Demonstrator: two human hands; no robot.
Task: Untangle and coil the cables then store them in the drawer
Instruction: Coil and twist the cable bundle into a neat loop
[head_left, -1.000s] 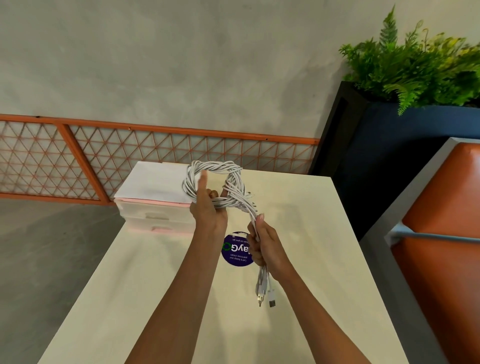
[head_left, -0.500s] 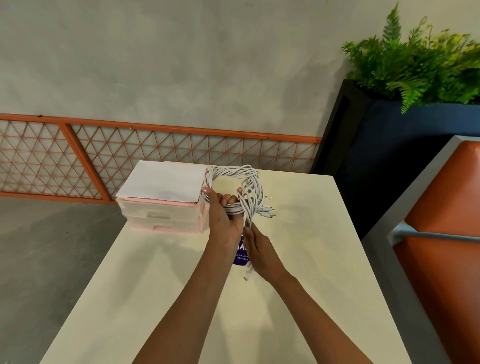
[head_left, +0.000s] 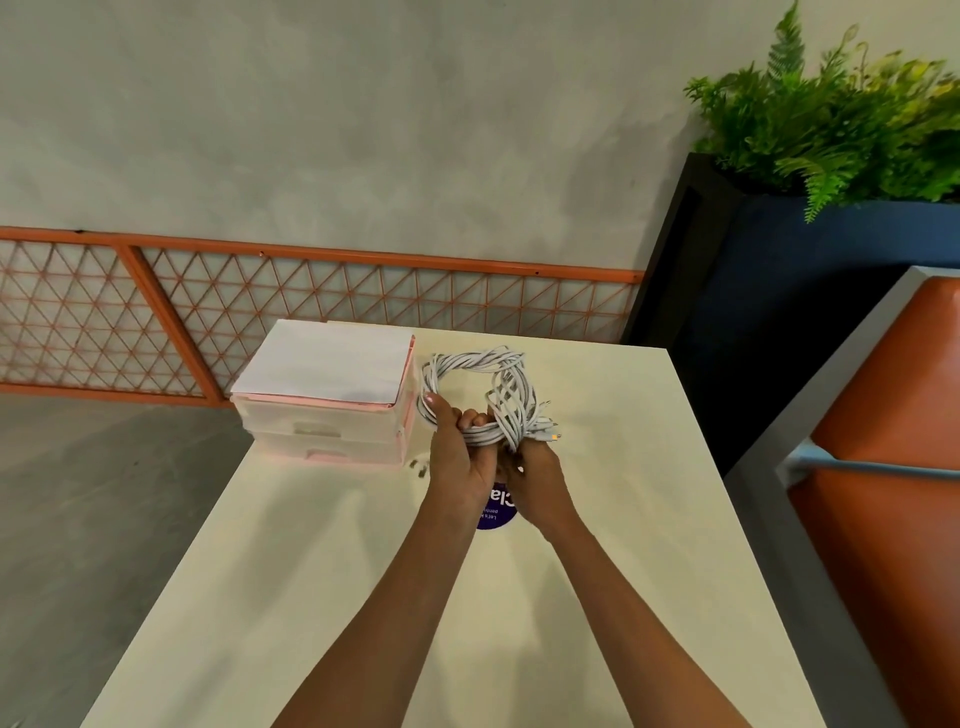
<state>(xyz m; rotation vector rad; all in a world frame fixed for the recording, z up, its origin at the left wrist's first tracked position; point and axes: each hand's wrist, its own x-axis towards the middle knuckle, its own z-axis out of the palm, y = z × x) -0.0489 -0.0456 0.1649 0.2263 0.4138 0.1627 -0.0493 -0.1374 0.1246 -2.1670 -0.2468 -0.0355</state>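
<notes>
Cream table (head_left: 597, 597), white cable coil (head_left: 478, 384), concrete wall (head_left: 363, 130)

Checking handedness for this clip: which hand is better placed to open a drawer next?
Probably the left hand: the drawer unit sits beside it, drawers shut. The right hand is farther off and could hold the cable coil alone.

Soft, even daylight — faint shadows on the table (head_left: 649, 519) — slight blur, wide-angle bending at edges.

The drawer unit (head_left: 332, 405) sits on the table (head_left: 649, 519), far left, with the cable coil (head_left: 480, 395) just right.
</notes>
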